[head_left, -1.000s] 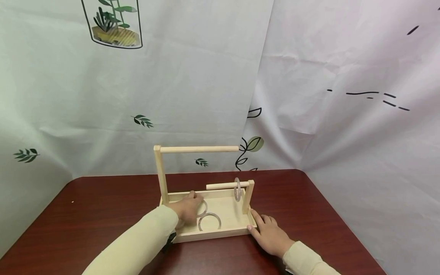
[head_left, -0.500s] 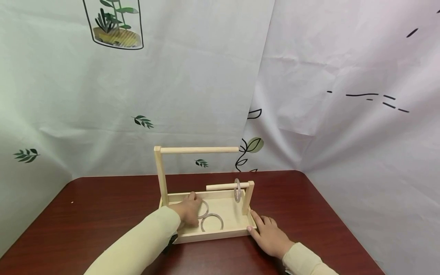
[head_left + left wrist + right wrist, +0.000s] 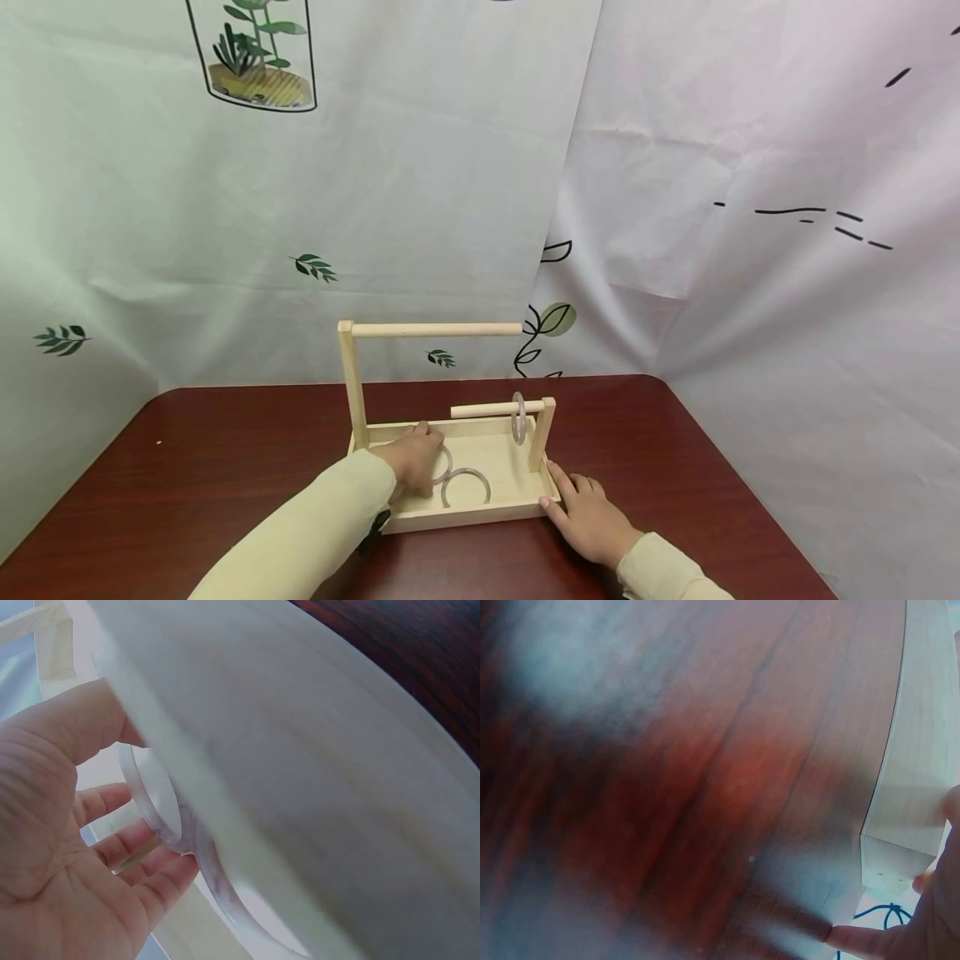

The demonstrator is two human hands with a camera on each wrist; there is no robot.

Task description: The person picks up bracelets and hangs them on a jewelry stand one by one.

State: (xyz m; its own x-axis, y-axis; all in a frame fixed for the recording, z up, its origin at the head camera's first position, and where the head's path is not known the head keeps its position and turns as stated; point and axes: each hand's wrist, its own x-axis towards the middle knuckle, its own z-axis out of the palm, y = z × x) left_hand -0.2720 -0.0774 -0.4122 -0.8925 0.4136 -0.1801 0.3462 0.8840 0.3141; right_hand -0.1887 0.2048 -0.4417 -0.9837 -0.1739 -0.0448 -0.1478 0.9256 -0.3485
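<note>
A pale wooden tray stand point(image 3: 465, 517) sits on the table. My left hand point(image 3: 411, 461) reaches into its left part, fingers slightly bent. In the left wrist view its fingertips touch two translucent bangles, one nearer point(image 3: 217, 889) and one farther point(image 3: 137, 787); the tray wall hides the thumb tip. From the head view, one bangle point(image 3: 450, 464) is partly covered by that hand, and another point(image 3: 467, 471) lies in front of it. A third bangle point(image 3: 523, 423) hangs on the short lower bar point(image 3: 483, 410). My right hand point(image 3: 592, 521) rests against the tray's right front corner, fingers extended.
A tall post point(image 3: 352, 387) carries a long upper bar point(image 3: 438, 330) above the tray. The dark red table point(image 3: 225, 467) spreads around it. Behind stands a pale cloth backdrop point(image 3: 420, 183) with plant prints.
The two bangles in the tray have slid slightly right alongside my left hand, which has shifted a little the same way. My right hand stays at the corner.
</note>
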